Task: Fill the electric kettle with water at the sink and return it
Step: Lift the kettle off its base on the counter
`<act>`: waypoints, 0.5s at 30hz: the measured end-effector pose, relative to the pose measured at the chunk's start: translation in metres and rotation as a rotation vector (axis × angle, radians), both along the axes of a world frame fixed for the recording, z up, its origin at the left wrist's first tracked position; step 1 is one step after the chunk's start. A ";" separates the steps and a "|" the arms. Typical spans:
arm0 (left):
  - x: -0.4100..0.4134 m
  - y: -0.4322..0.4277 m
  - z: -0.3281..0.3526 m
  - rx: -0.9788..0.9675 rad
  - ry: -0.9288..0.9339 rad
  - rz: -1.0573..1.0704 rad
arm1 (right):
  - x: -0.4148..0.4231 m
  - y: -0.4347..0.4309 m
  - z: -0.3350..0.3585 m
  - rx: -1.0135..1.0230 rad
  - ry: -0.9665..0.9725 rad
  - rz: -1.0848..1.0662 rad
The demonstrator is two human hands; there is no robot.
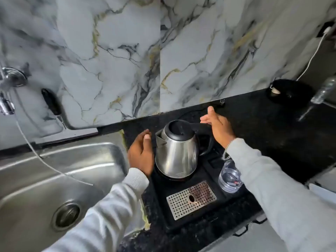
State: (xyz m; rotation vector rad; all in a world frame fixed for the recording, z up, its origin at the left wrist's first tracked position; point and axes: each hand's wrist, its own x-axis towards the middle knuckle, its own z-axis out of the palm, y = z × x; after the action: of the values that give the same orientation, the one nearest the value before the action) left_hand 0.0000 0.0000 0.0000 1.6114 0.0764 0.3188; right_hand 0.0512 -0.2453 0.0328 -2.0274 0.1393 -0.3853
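Observation:
A steel electric kettle (177,153) with a black lid and black handle stands upright on its base on a black tray (190,224), just right of the steel sink (60,171). My left hand (141,155) hovers beside the kettle's spout side, fingers apart, holding nothing. My right hand (217,127) is spread open over the top of the handle, not closed on it. The tap (9,82) shows at the far left edge, above the sink.
A perforated metal drip grate (191,200) lies in the tray in front of the kettle. A clear glass (230,178) stands on the tray under my right sleeve. A plastic bottle (323,90) and a black round object (289,90) sit at the back right.

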 end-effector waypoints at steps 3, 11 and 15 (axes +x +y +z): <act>-0.009 -0.022 -0.020 -0.090 0.070 0.029 | 0.010 -0.013 -0.024 0.387 0.231 0.036; -0.016 -0.046 -0.015 -0.378 0.034 -0.006 | 0.012 -0.006 -0.055 0.714 0.284 0.166; -0.016 -0.051 -0.002 -0.402 -0.014 0.011 | 0.014 -0.003 -0.045 0.891 0.230 0.192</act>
State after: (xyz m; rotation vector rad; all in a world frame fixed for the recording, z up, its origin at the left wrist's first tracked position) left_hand -0.0158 -0.0510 -0.0018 1.2102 0.1301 0.3021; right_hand 0.0655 -0.2479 -0.0119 -1.1792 0.2104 0.0485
